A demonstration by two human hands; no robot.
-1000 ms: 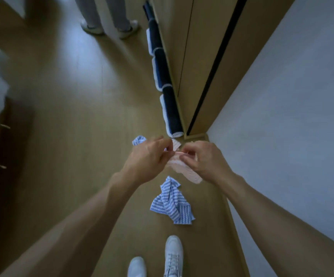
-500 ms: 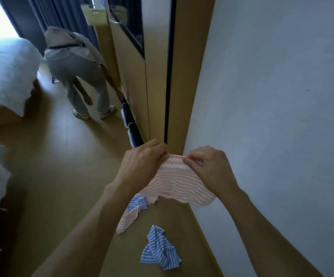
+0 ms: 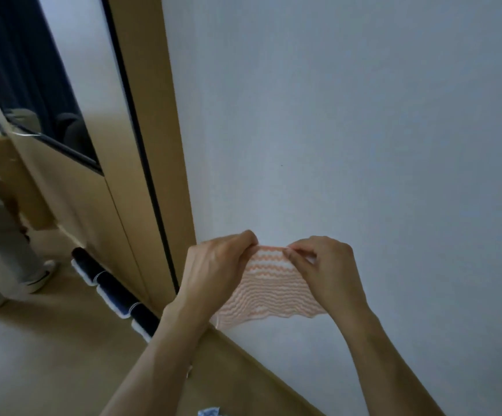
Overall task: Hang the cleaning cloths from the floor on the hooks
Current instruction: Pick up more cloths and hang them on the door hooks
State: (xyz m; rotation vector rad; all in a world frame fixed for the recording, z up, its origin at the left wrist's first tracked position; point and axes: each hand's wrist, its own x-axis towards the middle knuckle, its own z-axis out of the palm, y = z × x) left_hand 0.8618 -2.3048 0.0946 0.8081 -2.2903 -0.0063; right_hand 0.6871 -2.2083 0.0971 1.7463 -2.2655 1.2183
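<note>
An orange-and-white striped cleaning cloth (image 3: 269,291) hangs spread in front of the white wall (image 3: 348,130). My left hand (image 3: 213,268) pinches its top left corner and my right hand (image 3: 324,265) pinches its top right corner. The cloth droops below both hands, above the skirting board. A scrap of a blue-and-white striped cloth (image 3: 209,412) shows on the floor at the bottom edge. No hook is in view.
A wooden door frame (image 3: 153,145) with a dark gap stands left of the wall. Dark rolled items with white ends (image 3: 114,292) lie along its base. Another person's legs and white shoes (image 3: 38,279) stand at the left on the wooden floor (image 3: 48,355).
My view has risen from the floor to the wall. Both hands lifted the orange cloth up and spread it; the cloths on the floor have mostly left the view.
</note>
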